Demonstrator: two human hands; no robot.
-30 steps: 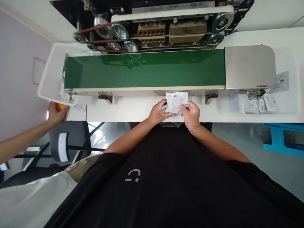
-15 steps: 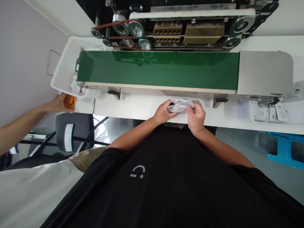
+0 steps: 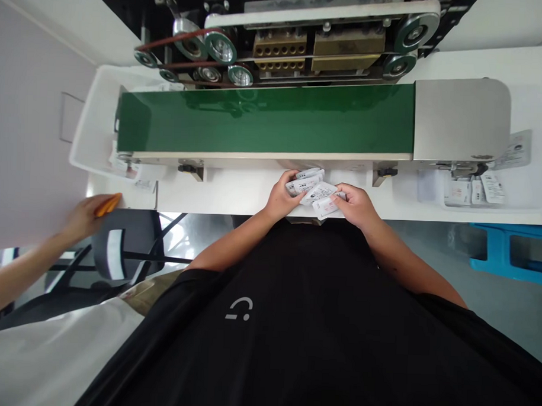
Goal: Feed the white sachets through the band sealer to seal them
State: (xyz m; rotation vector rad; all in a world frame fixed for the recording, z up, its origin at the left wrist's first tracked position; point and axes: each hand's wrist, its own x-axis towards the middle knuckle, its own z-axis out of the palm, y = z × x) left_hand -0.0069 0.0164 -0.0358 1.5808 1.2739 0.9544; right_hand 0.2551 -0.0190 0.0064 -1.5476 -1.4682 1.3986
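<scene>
At the near edge of a white counter, in front of a green conveyor belt, a person in a black T-shirt bearing a pale logo holds a loose fan of printed white packets in both hands. The left hand is curled around the bunch, thumb on top; the right hand is nearly closed, thumb and fingers pinching the packets at the right end of the fan. The packets sit just in front of the conveyor's pale side rail, between two black-knobbed brackets. Above the belt, a machine shows steel pulleys, reddish-brown drive belts and brass-colored blocks; a metal cover caps the belt's right end. At right, more white packets lie in a translucent bin, with a blue stool below the counter. At left, near a second translucent plastic bin, a co-worker's hand grips an orange object whose kind cannot be made out, above a dark chair.
</scene>
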